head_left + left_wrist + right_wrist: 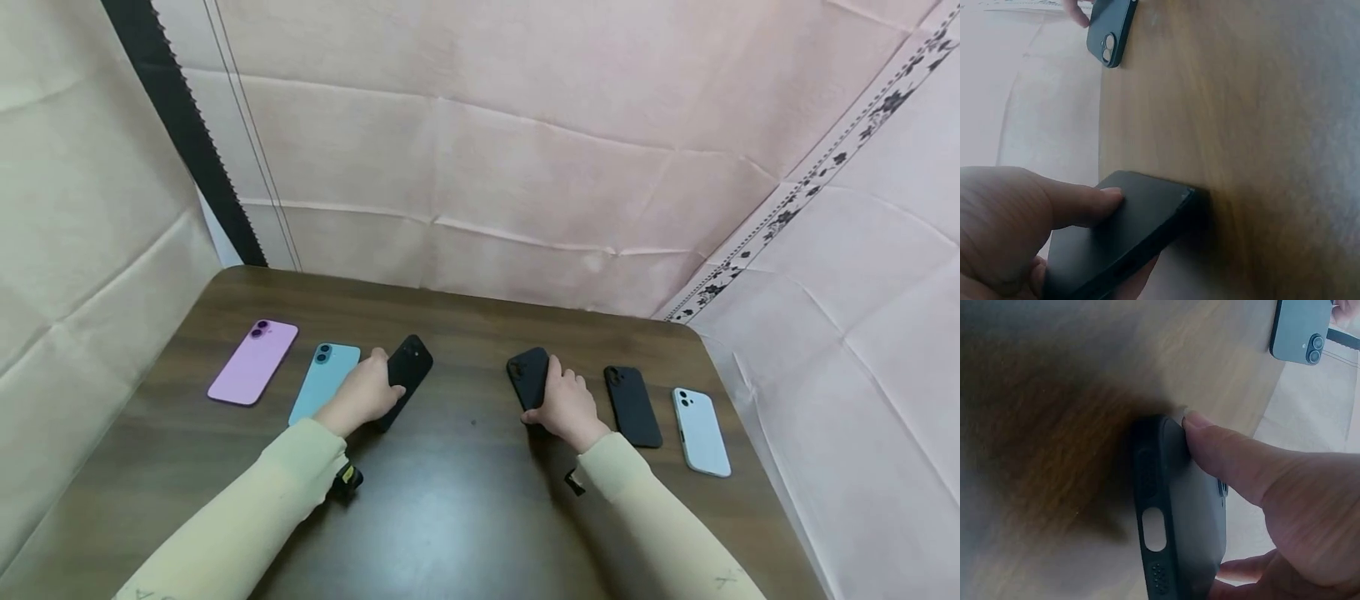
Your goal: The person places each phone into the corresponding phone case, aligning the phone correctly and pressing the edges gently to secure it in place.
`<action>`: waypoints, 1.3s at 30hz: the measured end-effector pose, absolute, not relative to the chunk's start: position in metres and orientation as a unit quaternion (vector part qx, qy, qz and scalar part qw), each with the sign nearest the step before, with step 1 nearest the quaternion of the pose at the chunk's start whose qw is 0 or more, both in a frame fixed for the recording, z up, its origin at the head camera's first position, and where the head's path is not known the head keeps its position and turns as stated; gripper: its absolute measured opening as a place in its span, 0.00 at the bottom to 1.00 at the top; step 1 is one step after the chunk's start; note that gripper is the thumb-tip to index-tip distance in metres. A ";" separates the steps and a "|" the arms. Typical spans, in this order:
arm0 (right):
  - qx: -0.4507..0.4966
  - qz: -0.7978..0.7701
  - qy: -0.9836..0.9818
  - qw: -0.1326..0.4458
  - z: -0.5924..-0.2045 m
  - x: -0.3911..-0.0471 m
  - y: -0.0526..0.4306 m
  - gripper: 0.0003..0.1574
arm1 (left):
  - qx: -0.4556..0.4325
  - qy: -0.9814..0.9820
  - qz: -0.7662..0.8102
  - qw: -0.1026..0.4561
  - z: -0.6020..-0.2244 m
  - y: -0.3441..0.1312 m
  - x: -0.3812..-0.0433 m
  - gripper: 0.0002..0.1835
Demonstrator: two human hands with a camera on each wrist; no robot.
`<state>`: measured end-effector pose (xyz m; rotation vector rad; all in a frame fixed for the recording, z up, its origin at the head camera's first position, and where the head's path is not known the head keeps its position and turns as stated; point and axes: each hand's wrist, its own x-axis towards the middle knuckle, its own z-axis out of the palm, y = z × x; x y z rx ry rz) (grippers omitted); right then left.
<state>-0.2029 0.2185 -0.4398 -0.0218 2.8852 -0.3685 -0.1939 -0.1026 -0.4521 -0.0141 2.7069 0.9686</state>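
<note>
My left hand grips a black phone by its sides, thumb lying across it in the left wrist view. Tilted over the wooden table, this phone shows two camera lenses in the right wrist view. A dark phone case is held in my right hand, its thumb on the near end. In the right wrist view, the case's lower edge shows an oval port opening and small speaker holes. Just left of my left hand lies a light blue phone, partly covered by the hand and forearm.
A lilac phone lies at the far left. Right of my right hand are a second dark phone case and a pale blue phone or case. White cloth hangs behind the table and along both sides.
</note>
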 end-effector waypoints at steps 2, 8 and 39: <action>-0.001 -0.136 0.984 0.117 -0.440 -0.203 0.219 0.76 | -0.003 0.930 0.341 0.137 -0.451 -0.104 -0.194 0.35; 0.013 -0.150 0.983 0.109 -0.440 -0.201 0.218 0.72 | 0.007 0.926 0.355 0.132 -0.450 -0.107 -0.195 0.35; -0.004 -0.338 0.935 0.104 -0.439 -0.208 0.241 0.15 | 0.023 0.875 0.459 0.153 -0.456 -0.102 -0.200 0.25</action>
